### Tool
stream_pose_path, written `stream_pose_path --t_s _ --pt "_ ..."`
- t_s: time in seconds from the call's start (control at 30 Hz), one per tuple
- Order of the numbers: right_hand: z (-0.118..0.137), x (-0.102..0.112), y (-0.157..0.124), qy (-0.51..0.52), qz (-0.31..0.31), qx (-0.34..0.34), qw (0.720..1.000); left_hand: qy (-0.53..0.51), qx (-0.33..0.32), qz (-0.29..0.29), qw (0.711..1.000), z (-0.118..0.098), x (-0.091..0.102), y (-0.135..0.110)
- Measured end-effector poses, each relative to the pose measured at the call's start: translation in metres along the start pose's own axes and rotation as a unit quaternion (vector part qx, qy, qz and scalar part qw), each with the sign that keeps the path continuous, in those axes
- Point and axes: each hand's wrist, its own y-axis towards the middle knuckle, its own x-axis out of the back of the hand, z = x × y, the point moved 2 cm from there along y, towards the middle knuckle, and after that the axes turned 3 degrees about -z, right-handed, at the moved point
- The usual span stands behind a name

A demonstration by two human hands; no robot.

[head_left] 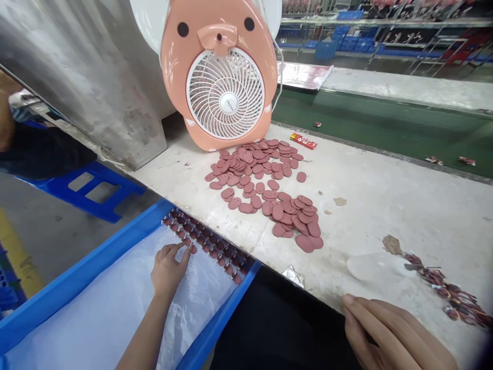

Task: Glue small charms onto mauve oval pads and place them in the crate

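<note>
1. Here's the left hand (169, 267), nearest, thumb and finger at the rows of dark red pieces (213, 253); pinching or just touching, can't tell.
2. Rows run slantwise inside the blue tray (223, 316), well left of the right hand (393, 334): loosely curled, grip unclear.
3. Lettering on fan (228, 103) and packet (303, 141): too small to read.

Small rounded, brownish-red pieces (221, 261) with pale bits between them lie close together in slanting rows along one edge of a blue tray (82, 268), beside a translucent white sheet (115, 298). Near the worktop's (385, 205) front, dark-red pieces (435, 277) with light strips form a jumbled, elongated heap, details blurred.
</note>
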Motion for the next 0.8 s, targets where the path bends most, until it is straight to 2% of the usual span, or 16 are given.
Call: stream_pose_path --t_s 0.17,0.33,0.47,0.8 --pt "-0.002 0.004 0.005 -0.002 0.003 0.007 1.000 -0.002 -0.010 0.010 1.000 -0.005 -0.003 0.005" --pt "-0.008 0.012 0.003 -0.003 0.022 0.008 1.000 -0.004 -0.016 0.034 0.999 0.001 -0.010 0.005" --pt "-0.006 0.012 0.004 0.005 0.021 -0.008 1.000 -0.008 -0.001 0.032 0.999 0.006 -0.018 0.006" --pt "-0.003 0.010 0.009 0.020 0.016 0.008 1.000 -0.042 0.013 0.010 0.999 0.008 -0.029 0.006"
